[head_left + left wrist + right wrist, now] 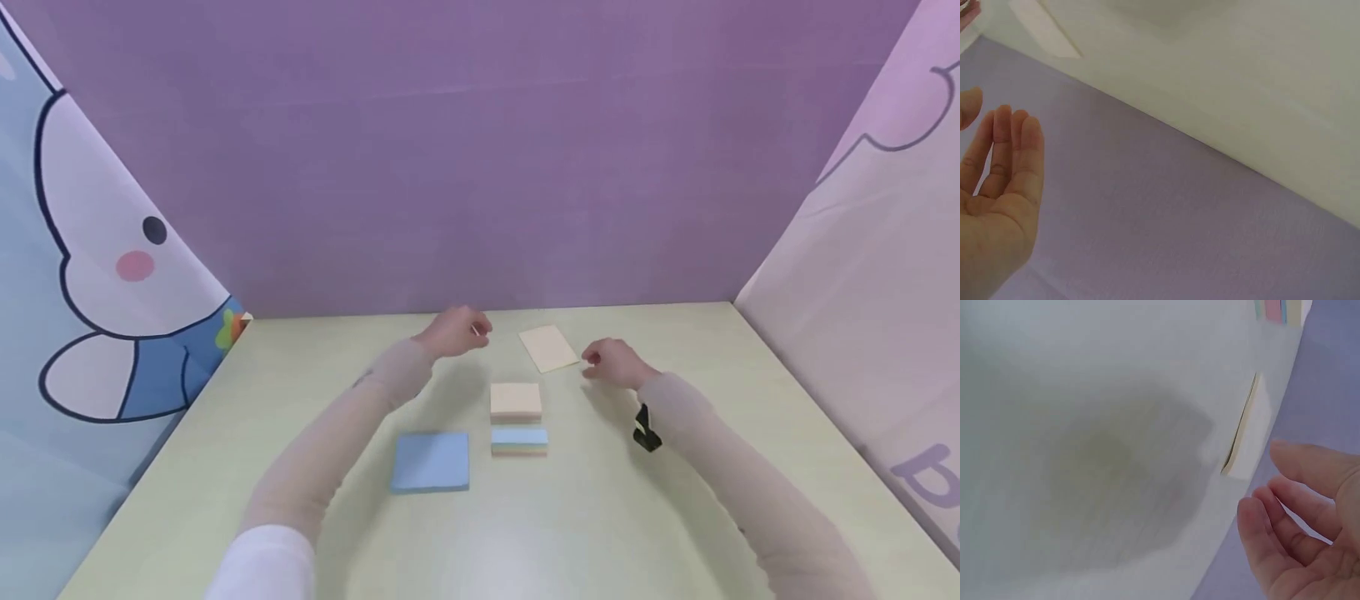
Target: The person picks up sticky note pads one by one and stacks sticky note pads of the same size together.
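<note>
A thin cream sheet or pad (549, 348) lies turned at an angle near the back of the table; in the right wrist view its near edge (1249, 434) looks slightly parted. My left hand (455, 331) hovers to its left, fingers loosely bent and apart from the thumb (969, 107), holding nothing. To the sheet's right, close to its corner, is my right hand (617, 363), thumb and fingers spread apart with nothing between them. Nearer me sit a cream note block (515, 400), a small stack of coloured notes (519, 442) with blue on top, and a larger blue pad (431, 462).
The pale table (510, 533) ends at a purple backdrop (487, 167). Printed cloth panels flank it, with a cartoon figure (112, 250) on the left one. A black device (647, 429) is strapped at my right wrist.
</note>
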The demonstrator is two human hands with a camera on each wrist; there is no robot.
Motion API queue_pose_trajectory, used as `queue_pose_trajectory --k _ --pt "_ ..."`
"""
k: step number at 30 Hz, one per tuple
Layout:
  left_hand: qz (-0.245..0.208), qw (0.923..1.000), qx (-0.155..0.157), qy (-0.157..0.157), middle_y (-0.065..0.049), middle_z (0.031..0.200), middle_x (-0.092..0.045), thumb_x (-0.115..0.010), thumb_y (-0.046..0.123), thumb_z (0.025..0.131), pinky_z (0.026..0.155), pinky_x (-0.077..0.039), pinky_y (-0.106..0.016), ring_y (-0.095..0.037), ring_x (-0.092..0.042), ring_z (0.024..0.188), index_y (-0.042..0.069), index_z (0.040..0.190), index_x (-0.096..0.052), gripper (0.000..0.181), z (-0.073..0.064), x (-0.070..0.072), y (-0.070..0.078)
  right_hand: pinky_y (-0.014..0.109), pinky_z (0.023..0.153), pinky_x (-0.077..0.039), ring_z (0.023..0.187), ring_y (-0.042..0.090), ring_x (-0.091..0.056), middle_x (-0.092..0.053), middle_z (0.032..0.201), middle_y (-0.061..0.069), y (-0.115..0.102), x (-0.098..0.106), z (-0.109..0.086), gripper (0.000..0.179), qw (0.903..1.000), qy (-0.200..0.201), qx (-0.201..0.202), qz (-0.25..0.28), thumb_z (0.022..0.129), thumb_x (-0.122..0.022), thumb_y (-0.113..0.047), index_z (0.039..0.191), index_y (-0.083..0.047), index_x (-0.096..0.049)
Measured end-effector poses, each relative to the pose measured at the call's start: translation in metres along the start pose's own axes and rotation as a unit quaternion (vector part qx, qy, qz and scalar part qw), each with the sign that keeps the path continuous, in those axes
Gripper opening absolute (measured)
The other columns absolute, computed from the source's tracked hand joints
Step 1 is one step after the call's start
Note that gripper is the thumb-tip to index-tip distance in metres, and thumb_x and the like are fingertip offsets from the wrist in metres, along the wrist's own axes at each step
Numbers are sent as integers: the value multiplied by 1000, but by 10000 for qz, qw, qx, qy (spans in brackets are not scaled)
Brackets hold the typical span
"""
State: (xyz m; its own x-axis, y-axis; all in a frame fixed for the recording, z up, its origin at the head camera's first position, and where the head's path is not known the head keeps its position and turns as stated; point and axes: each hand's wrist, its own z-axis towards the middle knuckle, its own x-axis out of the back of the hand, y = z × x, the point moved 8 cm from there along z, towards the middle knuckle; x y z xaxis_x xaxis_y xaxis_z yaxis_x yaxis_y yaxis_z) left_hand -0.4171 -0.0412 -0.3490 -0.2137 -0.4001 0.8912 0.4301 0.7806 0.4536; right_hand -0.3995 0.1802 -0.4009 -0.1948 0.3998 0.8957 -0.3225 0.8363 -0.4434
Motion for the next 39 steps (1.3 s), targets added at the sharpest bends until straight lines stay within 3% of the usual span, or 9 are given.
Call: queue_pose_trajectory --k 8,10,17,21,25,31,34,37,39 --pt "366 9957 68 -845 -11 114 -62 -63 12 85 93 -43 -32 -23 -56 107 1 115 -61 33 51 -42 -15 39 80 -43 86 28 -53 -60 99 22 15 -12 33 34 9974 -131 -703 -6 83 -63 -17 101 11 -57" --pt "294 9942 230 -1012 -11 119 -59 -62 14 85 96 -42 -32 -23 -54 111 1 120 -57 38 56 -54 -20 40 82 -45 87 26 -55 -61 102 21 16 -18 38 35 9960 -173 -871 -54 84 -63 -20 103 9 -58" --pt "226 9905 788 -1101 -13 131 -51 -60 18 87 101 -38 -36 -26 -48 120 1 128 -49 46 66 -73 -30 31 64 -41 68 18 -45 -50 72 5 7 -37 47 27 9897 -189 -1416 -16 83 -65 -24 75 -3 -52" --pt "226 9913 920 -916 -11 118 -59 -62 18 86 93 -43 -35 -22 -55 105 2 115 -58 33 64 -79 -37 34 73 -45 75 20 -49 -58 84 9 -5 -46 50 28 9891 -359 -1426 69 81 -67 -22 89 3 -59" --pt "427 9952 626 -627 -5 80 -59 -63 14 84 72 -44 -28 -16 -50 74 3 83 -61 11 63 -81 -34 28 64 -40 68 16 -44 -53 73 3 -12 -49 51 23 9902 -342 -1345 166 78 -70 -20 80 0 -61" --pt "670 9962 382 -403 -1 61 -39 -64 9 79 63 -35 -27 -15 -40 64 8 59 -40 32 65 -77 -32 26 60 -33 63 15 -37 -39 63 -1 -20 -44 52 28 9915 -245 -1249 253 77 -72 -18 65 -6 -49" --pt "537 9937 778 -605 -3 81 -61 -66 11 79 80 -42 -27 -16 -55 84 4 76 -61 9 76 -87 -49 28 66 -39 68 16 -43 -51 72 4 -23 -44 51 22 9915 -255 -1240 305 77 -72 -17 75 0 -58" --pt "517 9934 885 -508 -5 113 -64 -70 17 77 95 -41 -33 -21 -56 108 7 108 -66 33 98 -107 -82 33 78 -46 79 19 -52 -63 93 12 -24 -46 50 29 9914 -260 -1241 315 76 -72 -17 95 5 -64" --pt "538 9957 698 -283 -3 117 -63 -73 23 74 95 -41 -33 -22 -56 109 12 113 -65 41 118 -126 -112 36 84 -46 87 24 -57 -64 104 17 -25 -47 52 35 9922 -257 -1189 255 77 -72 -17 102 6 -63"
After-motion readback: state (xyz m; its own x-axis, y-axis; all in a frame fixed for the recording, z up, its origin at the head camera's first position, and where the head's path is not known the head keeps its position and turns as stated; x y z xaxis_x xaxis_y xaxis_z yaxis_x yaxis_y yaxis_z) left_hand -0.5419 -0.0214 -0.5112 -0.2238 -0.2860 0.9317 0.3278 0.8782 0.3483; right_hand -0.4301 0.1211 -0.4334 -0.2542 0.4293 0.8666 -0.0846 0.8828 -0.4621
